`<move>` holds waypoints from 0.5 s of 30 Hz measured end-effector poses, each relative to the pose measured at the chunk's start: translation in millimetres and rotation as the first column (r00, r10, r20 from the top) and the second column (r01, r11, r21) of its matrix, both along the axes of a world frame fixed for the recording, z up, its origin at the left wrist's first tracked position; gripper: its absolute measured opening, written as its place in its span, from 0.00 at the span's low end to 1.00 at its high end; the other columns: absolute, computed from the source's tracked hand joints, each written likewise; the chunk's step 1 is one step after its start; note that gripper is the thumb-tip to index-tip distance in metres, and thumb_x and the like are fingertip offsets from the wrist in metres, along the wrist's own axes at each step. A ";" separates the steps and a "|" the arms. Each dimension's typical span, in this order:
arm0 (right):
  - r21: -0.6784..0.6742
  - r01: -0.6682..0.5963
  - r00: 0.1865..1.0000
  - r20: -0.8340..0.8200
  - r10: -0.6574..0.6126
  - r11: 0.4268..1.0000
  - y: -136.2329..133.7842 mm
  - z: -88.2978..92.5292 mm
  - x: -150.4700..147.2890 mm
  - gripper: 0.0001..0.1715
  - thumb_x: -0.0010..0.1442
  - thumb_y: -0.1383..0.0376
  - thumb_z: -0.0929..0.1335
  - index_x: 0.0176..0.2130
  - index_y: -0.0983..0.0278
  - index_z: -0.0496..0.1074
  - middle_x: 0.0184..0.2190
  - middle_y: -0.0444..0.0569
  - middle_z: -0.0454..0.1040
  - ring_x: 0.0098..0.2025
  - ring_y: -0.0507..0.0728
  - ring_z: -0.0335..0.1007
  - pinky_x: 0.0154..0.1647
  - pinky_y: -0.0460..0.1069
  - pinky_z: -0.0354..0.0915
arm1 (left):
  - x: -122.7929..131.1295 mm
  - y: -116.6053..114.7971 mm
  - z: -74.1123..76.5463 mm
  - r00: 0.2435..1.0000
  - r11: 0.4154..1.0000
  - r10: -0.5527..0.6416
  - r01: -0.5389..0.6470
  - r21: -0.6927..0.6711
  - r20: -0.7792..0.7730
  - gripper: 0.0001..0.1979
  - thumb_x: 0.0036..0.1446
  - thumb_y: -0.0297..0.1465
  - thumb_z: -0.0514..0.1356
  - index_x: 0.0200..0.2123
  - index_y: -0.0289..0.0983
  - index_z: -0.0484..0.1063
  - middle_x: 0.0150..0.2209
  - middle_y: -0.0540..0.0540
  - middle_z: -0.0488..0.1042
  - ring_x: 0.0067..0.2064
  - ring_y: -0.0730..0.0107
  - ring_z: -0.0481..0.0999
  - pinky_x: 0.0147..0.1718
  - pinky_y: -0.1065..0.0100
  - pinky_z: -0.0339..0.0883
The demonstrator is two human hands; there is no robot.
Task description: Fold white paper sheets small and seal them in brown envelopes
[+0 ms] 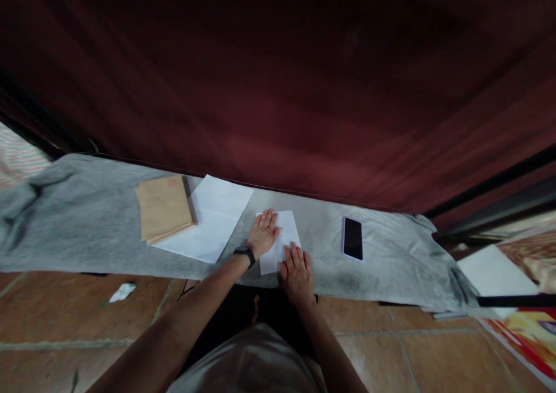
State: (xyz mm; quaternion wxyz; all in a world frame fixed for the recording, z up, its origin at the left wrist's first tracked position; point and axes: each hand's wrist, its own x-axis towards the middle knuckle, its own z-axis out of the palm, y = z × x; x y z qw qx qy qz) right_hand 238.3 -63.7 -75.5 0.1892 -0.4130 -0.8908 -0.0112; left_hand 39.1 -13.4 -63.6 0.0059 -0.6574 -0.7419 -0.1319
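left hand [263,234], right hand [296,270] open flat on paper [288,227] | phone [352,238] right; envelopes [163,208] left

Dim, soft-focus view — edges bowed, corners murky.

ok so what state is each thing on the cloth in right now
small paper, flat under both hands
left hand, open, palm down on it
right hand, open, palm down on it
phone, face up, screen dark
brown envelopes, stacked
white sheets, flat, unfolded

Two hands [264,232] [297,271], two white papers [284,231] [212,216] on one cloth [87,219], one brown envelope stack [163,206], one phone [352,238]
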 end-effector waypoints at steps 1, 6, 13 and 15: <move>0.000 -0.003 1.000 -0.003 0.003 1.000 -0.3 0.5 0.0 0.30 0.73 0.58 0.59 0.69 0.65 0.60 0.69 0.58 0.60 0.71 0.64 0.55 0.69 0.62 0.51 | -1.2 5.6 1.2 1.000 1.000 0.010 -0.010 -0.009 0.000 0.31 0.71 0.41 0.42 0.70 0.30 0.56 0.72 0.35 0.54 0.73 0.53 0.50 0.70 0.50 0.44; 0.010 -0.005 1.000 -0.028 0.006 1.000 -1.5 2.2 0.4 0.29 0.73 0.58 0.59 0.69 0.65 0.60 0.69 0.58 0.61 0.70 0.64 0.55 0.69 0.62 0.51 | 2.4 25.6 3.6 0.999 0.998 -0.049 0.049 -0.037 0.000 0.29 0.71 0.39 0.42 0.70 0.36 0.57 0.71 0.40 0.56 0.73 0.51 0.51 0.70 0.45 0.41; 0.013 0.000 1.000 -0.013 0.000 1.000 -3.0 5.9 -0.4 0.29 0.73 0.59 0.60 0.68 0.65 0.60 0.68 0.57 0.62 0.71 0.63 0.54 0.70 0.61 0.50 | 10.2 37.8 0.0 0.950 0.950 -0.311 0.311 -0.015 0.008 0.27 0.71 0.37 0.43 0.71 0.47 0.53 0.71 0.47 0.58 0.72 0.59 0.55 0.70 0.47 0.43; 0.005 0.003 1.000 -0.013 -0.003 1.000 -3.1 6.2 -0.6 0.29 0.73 0.59 0.59 0.69 0.65 0.59 0.69 0.57 0.61 0.71 0.63 0.54 0.70 0.61 0.49 | 8.2 39.6 -0.3 0.957 0.958 -0.288 0.288 0.005 0.019 0.27 0.71 0.37 0.43 0.71 0.46 0.55 0.70 0.46 0.59 0.72 0.60 0.56 0.70 0.49 0.44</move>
